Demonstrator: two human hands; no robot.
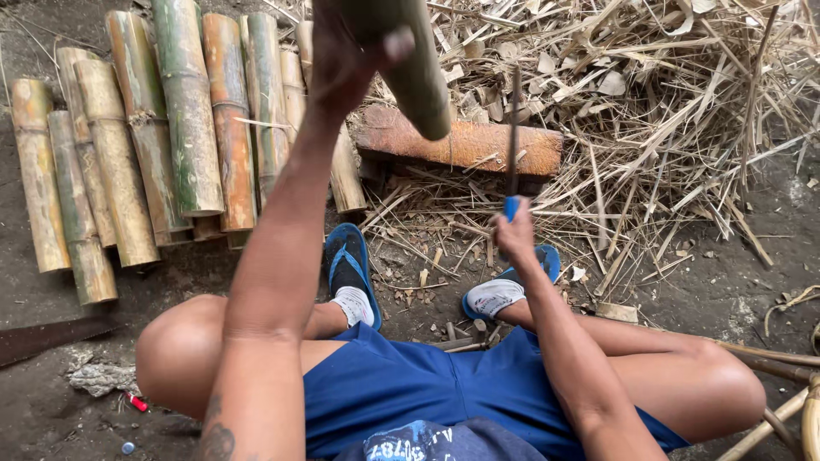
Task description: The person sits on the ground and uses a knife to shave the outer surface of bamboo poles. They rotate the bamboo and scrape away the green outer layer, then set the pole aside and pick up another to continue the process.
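The person sits on the ground with knees spread. The right hand (515, 232) has its fingers wrapped tight round the blue handle of a knife (512, 145), blade pointing up. Up and to the left of it, the left hand (346, 55) grips a green bamboo piece (414, 68). Beyond both lies a wood block (465, 143), with cut bamboo lengths (154, 137) stacked left of the hands.

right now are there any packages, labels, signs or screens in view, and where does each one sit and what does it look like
No packages, signs or screens in view.
Printed patch: bottom edge, on the grey-blue cloth over the blue shorts; pale marks, partly cut off.
Blue band: on the thin tool held upright in the right hand, just above the fist; whether it is a label cannot be told.
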